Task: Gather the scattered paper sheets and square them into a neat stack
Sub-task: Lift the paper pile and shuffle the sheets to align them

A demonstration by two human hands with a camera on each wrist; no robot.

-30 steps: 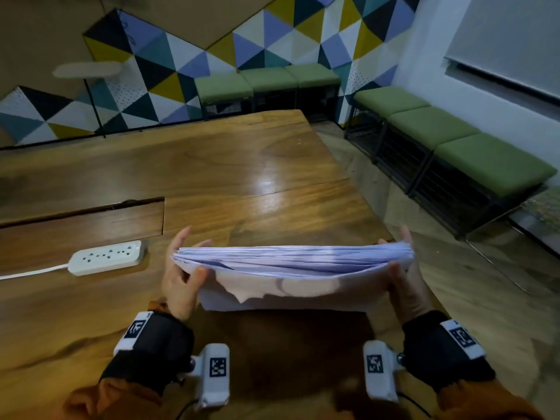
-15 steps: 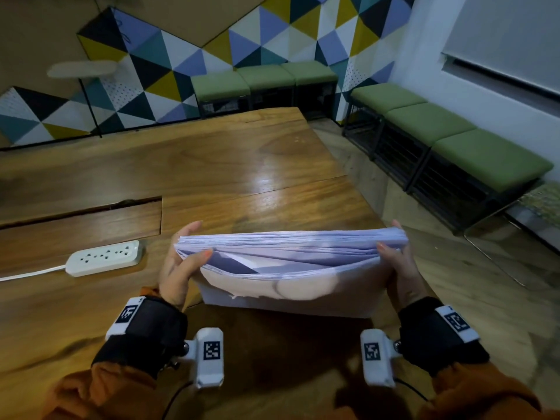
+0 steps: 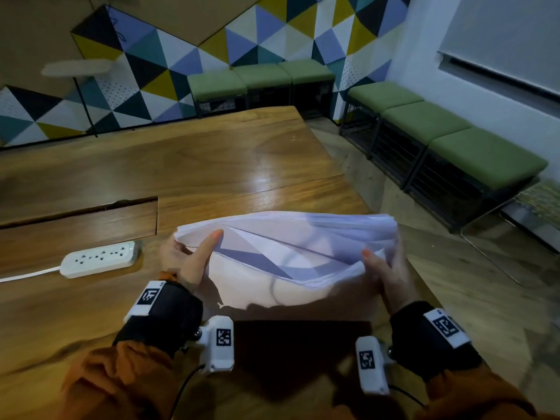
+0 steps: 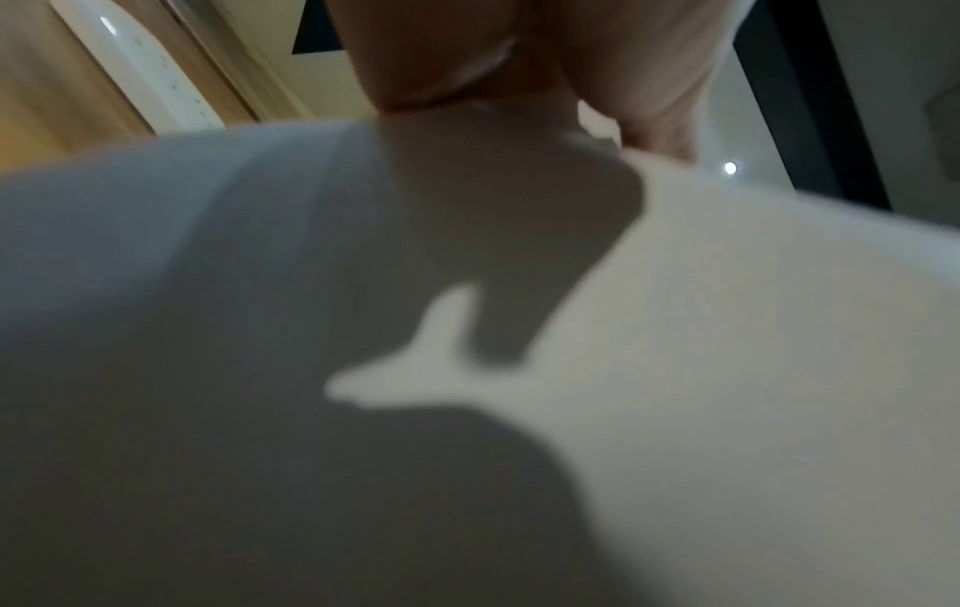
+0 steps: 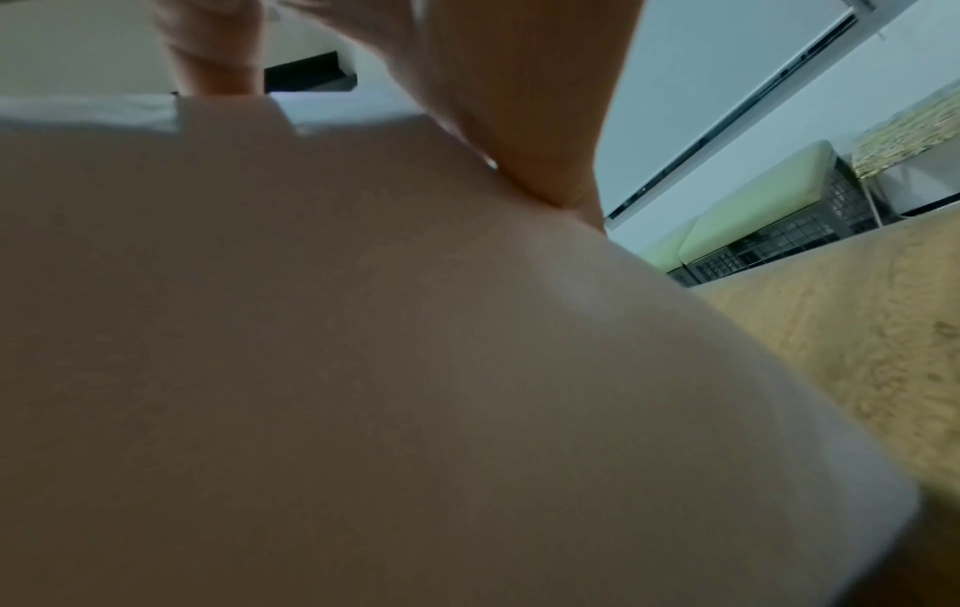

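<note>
A thick bundle of white paper sheets (image 3: 291,253) stands on its long edge on the wooden table (image 3: 188,165), tilted back so the top edges fan apart. My left hand (image 3: 188,256) grips its left end, thumb on the near face. My right hand (image 3: 385,262) grips the right end, thumb in front and fingers behind. In the left wrist view the paper (image 4: 675,369) fills most of the frame below my fingers (image 4: 452,53). The right wrist view shows the paper (image 5: 364,328) the same way under the fingers (image 5: 519,102).
A white power strip (image 3: 98,259) with its cord lies on the table to the left of the paper. A recessed hatch (image 3: 78,225) sits behind it. The table's right edge runs just past my right hand; green benches (image 3: 454,137) line the walls.
The bundle has tipped back away from me and its sheets have fanned open at the top. Both hands have shifted slightly, thumbs now further onto the near face.
</note>
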